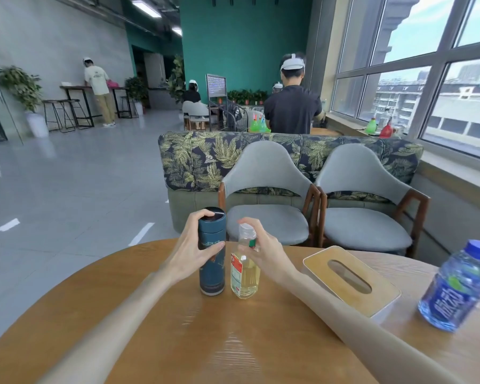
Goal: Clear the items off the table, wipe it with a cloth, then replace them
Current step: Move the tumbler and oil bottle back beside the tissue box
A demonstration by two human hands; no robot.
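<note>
A dark teal flask [211, 270] stands upright near the middle of the round wooden table [150, 314]. My left hand [194, 248] wraps around its upper part. Just to its right stands a small clear bottle of yellow liquid [245, 273], and my right hand [261, 245] grips it around the neck. Both items rest on the tabletop. A white tissue box with a wooden lid [349, 278] lies to the right. At the far right stands a blue-capped water bottle [455, 289]. No cloth is in view.
Two grey chairs [269, 217] [366, 225] stand behind the table, in front of a leaf-patterned sofa [200, 162]. Windows and a sill run along the right. Tiled floor stretches to the left. Several people stand or sit farther back in the room.
</note>
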